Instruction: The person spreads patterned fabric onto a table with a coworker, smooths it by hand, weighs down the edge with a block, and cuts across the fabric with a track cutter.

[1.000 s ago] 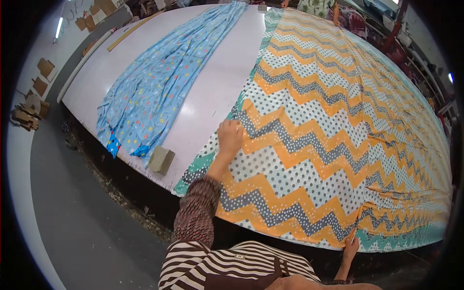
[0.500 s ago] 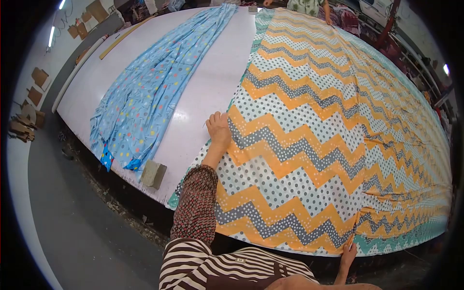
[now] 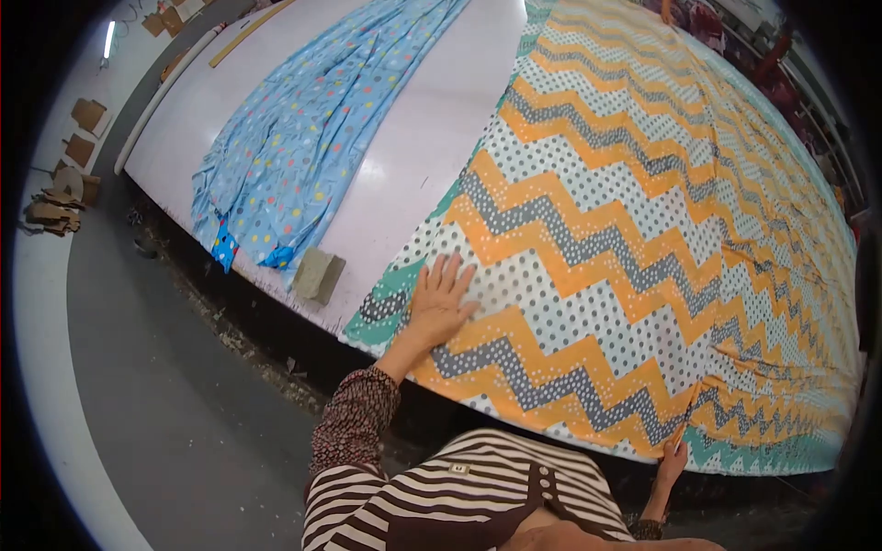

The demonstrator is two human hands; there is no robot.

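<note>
Pale table (image 3: 409, 138) fills most of the view; zigzag cloth (image 3: 588, 220), orange, grey and white with green borders, lies over its right part, smoother near the left hand, wrinkled farther right; blue dotted cloth (image 3: 294, 138) lies bunched lengthwise on the left part, a bare strip of table between the two; yellowish strip (image 3: 248, 35) lies near the far left edge; left hand (image 3: 441, 298) rests palm down on the zigzag cloth, fingers spread; right hand (image 3: 673, 457) is at the cloth's front edge, fingers curled, exact grip too small to tell; grey block (image 3: 319, 275) sits beside the blue cloth's near end.
</note>
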